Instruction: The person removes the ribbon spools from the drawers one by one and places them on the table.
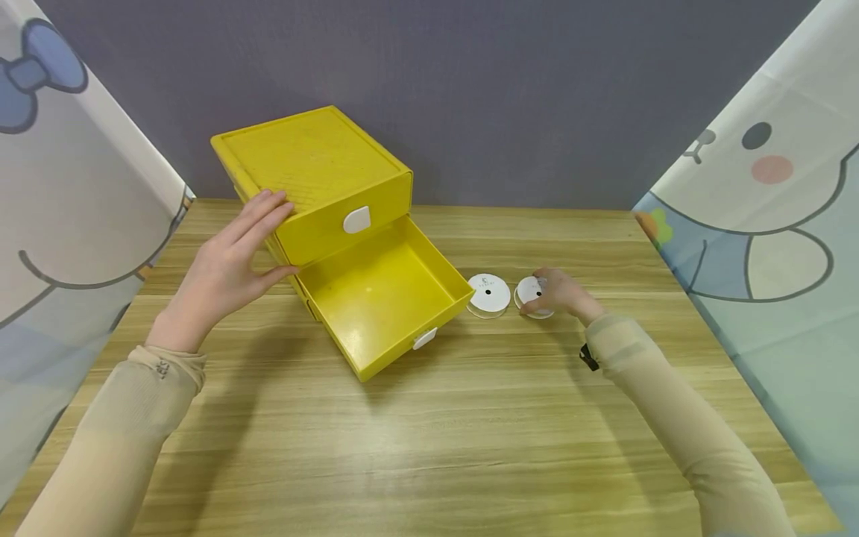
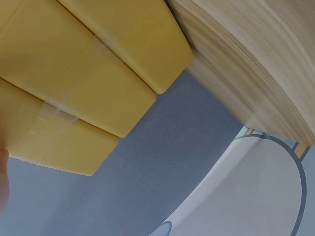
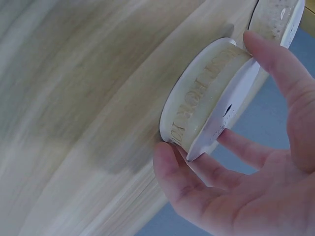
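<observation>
A yellow drawer cabinet (image 1: 315, 160) stands at the back left, with its lower drawer (image 1: 376, 306) pulled out; no contents show in it. My left hand (image 1: 231, 261) rests on the cabinet's left front corner, fingers lying on the top and thumb near the pulled-out drawer's edge. Right of the drawer, two white ribbon spools lie flat. The nearer one to the drawer (image 1: 488, 293) is untouched. My right hand (image 1: 560, 292) holds the other ribbon spool (image 3: 211, 98) by its rim, thumb on one side and fingertips opposite. Lettering shows on its pale ribbon.
The wooden table (image 1: 429, 447) stretches in front of the cabinet and spools. A dark grey panel (image 1: 523, 104) rises along the back. Printed cartoon cloths (image 1: 785, 224) hang at both sides. The upper drawer, with a white handle (image 1: 357, 220), is closed.
</observation>
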The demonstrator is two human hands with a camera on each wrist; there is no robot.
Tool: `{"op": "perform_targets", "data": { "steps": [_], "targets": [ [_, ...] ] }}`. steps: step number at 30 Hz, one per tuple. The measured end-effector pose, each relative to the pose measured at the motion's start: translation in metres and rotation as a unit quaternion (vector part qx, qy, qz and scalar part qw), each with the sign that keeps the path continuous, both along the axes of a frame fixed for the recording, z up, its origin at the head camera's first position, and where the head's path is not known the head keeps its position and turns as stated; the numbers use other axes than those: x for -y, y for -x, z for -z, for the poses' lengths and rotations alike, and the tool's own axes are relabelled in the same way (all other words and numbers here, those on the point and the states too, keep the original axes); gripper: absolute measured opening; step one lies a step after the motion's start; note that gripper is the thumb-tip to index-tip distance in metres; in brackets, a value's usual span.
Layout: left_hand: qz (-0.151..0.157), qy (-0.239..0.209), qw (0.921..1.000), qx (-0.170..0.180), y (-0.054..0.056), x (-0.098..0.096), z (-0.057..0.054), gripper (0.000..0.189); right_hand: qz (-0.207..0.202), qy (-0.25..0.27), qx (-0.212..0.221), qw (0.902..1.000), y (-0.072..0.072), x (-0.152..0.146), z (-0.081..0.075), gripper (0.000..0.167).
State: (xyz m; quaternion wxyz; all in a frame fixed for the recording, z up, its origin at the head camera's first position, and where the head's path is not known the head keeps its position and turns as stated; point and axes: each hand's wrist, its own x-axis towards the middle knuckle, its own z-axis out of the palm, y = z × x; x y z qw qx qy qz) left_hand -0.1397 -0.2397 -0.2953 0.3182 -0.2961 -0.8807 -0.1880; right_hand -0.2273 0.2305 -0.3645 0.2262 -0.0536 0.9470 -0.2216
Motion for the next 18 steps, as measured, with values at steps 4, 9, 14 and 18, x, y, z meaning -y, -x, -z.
{"op": "perform_targets", "data": {
  "steps": [4,9,14,18],
  "targets": [
    [-0.004,0.003,1.0000,0.000,0.000,-0.001,-0.001,0.093,-0.007,-0.008,-0.001,0.9999,0.000,0.000,-0.001,0.091],
    [-0.004,0.003,1.0000,0.000,-0.001,-0.001,0.000,0.094,-0.008,0.001,0.005,1.0000,-0.002,0.000,-0.006,0.096],
    [-0.001,0.001,1.0000,0.001,0.000,-0.001,0.000,0.095,-0.016,-0.008,-0.013,0.9998,-0.008,0.002,-0.014,0.094],
    [0.003,-0.003,1.0000,0.002,0.000,0.000,0.001,0.095,-0.038,-0.019,-0.027,0.9987,-0.015,0.009,-0.024,0.092]
  ]
}}
